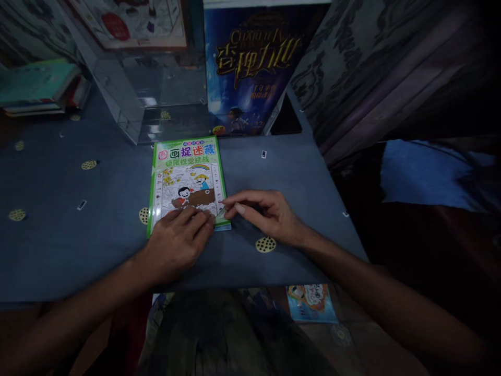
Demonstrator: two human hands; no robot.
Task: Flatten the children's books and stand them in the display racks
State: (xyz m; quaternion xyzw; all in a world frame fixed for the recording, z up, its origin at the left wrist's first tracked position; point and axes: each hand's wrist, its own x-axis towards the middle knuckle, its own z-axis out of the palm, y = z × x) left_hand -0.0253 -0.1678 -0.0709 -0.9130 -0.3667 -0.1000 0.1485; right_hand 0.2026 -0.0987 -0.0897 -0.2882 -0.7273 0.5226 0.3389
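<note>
A green-bordered picture book [188, 180] lies closed on the dark grey-blue tablecloth [109, 224], in front of a clear stand. My left hand [178, 243] rests flat on the lower part of its cover, fingers pointing up and to the right. At the book's lower right corner, my right hand [270, 214] pinches the cover's corner between thumb and forefinger, and that corner is slightly lifted.
A clear acrylic stand [129, 112] holds an upright blue book [254, 68] and another book [144, 26] behind the picture book. Stacked books [39, 86] lie at the back left. A blue booklet [312, 303] lies below the table edge.
</note>
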